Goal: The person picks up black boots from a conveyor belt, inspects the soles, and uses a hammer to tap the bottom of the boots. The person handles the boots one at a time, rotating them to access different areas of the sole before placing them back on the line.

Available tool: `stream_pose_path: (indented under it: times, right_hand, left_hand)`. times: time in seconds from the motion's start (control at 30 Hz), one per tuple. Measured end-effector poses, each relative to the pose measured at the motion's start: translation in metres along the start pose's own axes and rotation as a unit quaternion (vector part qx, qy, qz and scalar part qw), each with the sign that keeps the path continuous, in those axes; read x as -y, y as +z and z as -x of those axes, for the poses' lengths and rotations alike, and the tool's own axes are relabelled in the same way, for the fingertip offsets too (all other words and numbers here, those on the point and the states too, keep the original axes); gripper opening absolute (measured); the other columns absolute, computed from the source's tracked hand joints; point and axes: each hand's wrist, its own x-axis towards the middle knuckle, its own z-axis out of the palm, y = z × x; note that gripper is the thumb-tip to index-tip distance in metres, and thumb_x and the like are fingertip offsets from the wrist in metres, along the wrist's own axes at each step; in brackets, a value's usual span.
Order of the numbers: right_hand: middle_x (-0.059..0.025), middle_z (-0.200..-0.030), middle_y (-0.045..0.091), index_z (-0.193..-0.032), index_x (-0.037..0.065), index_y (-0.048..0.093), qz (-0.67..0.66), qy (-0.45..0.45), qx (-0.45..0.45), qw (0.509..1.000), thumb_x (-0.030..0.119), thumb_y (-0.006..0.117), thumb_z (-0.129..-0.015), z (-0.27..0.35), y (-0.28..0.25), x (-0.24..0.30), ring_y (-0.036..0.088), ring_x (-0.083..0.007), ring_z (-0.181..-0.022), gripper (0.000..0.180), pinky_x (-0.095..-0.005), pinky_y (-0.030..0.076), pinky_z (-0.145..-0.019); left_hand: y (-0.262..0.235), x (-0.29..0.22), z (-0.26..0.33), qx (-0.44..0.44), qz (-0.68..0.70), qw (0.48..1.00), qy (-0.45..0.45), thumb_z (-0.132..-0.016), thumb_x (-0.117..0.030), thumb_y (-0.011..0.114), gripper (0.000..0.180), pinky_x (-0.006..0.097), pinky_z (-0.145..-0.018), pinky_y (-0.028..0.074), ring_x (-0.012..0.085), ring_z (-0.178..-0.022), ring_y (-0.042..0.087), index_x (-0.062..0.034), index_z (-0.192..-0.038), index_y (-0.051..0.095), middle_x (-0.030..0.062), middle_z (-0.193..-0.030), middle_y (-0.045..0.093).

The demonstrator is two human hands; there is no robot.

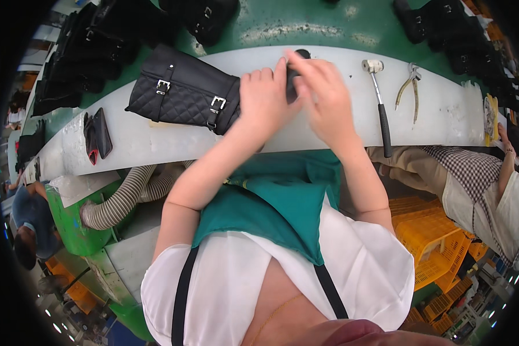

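Note:
A black boot (pixel 184 92) with a quilted shaft, straps and silver buckles lies on its side on the white work surface (pixel 352 132). Its shaft points left. My left hand (pixel 262 95) is closed round the boot's foot part, just right of the lower buckle. My right hand (pixel 326 98) is at the boot's other end, close to my left fingertips. Motion blurs the right fingers, so I cannot see whether they pinch anything. The two hands hide much of the foot.
Right of my hands lie a hammer (pixel 380 109) and pincers (pixel 409 92). Dark flat pieces (pixel 101 134) are at the left. More black boots (pixel 199 20) stand on the green surface (pixel 305 26) beyond. Yellow crates (pixel 432 248) and another person (pixel 478 179) are to the right.

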Motion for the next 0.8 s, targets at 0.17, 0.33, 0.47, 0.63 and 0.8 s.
stream_pose_path:
  times: [0.17,0.33,0.47,0.63,0.8]
  right_hand:
    - [-0.0204,-0.118,0.059,-0.141,0.004,0.039,-0.159,0.054,0.221,0.961,0.037,0.052,-0.092,-0.052,0.040,0.027,0.052,-0.0369,-0.115,0.061,-0.0414,0.042,-0.096]
    - [-0.0272,-0.130,0.051,-0.146,0.003,0.028,-0.028,0.130,0.314,0.940,0.056,0.053,-0.086,-0.084,0.061,0.049,0.050,-0.0378,-0.121,0.084,-0.0409,0.042,-0.099]
    - [-0.0290,-0.128,0.052,-0.145,0.001,0.029,0.003,0.177,0.341,0.923,0.058,0.054,-0.085,-0.076,0.086,0.016,0.053,-0.0374,-0.118,0.086,-0.0413,0.042,-0.098]
    - [-0.0254,-0.112,0.061,-0.127,-0.006,0.049,-0.139,0.182,0.259,0.938,0.052,0.061,-0.084,-0.067,0.063,0.025,0.061,-0.0335,-0.105,0.073,-0.0376,0.045,-0.093]
    - [-0.0125,-0.115,0.059,-0.126,-0.003,0.047,-0.301,0.200,0.154,0.920,0.030,0.056,-0.094,-0.040,0.017,0.051,0.055,-0.0181,-0.107,0.047,-0.0307,0.042,-0.095]
  left_hand:
    - [0.021,-0.020,0.013,-0.205,-0.115,0.968,0.088,-0.081,-0.033,0.061,0.062,0.045,-0.084,0.042,0.0289,-0.094,0.057,-0.0038,-0.133,0.047,0.0133,-0.098,0.059]
    - [0.013,-0.038,0.025,-0.119,-0.080,0.987,0.067,-0.079,-0.035,0.066,0.074,0.048,-0.096,0.036,0.0323,-0.111,0.054,-0.0040,-0.140,0.039,0.0196,-0.117,0.055]
    - [0.025,-0.037,0.027,-0.147,-0.047,0.984,0.087,-0.079,-0.038,0.065,0.075,0.050,-0.098,0.035,0.0355,-0.119,0.050,-0.0065,-0.142,0.037,0.0189,-0.128,0.051]
    - [0.004,-0.055,0.052,-0.113,-0.027,0.982,0.151,-0.078,-0.044,0.065,0.078,0.053,-0.106,0.027,0.0364,-0.131,0.036,-0.0093,-0.143,0.037,0.0176,-0.142,0.039]
    - [-0.004,-0.066,0.076,0.069,0.243,0.897,0.362,-0.080,-0.030,0.066,0.060,0.049,-0.107,0.031,0.0347,-0.133,0.035,-0.0089,-0.133,0.048,0.0177,-0.141,0.039]
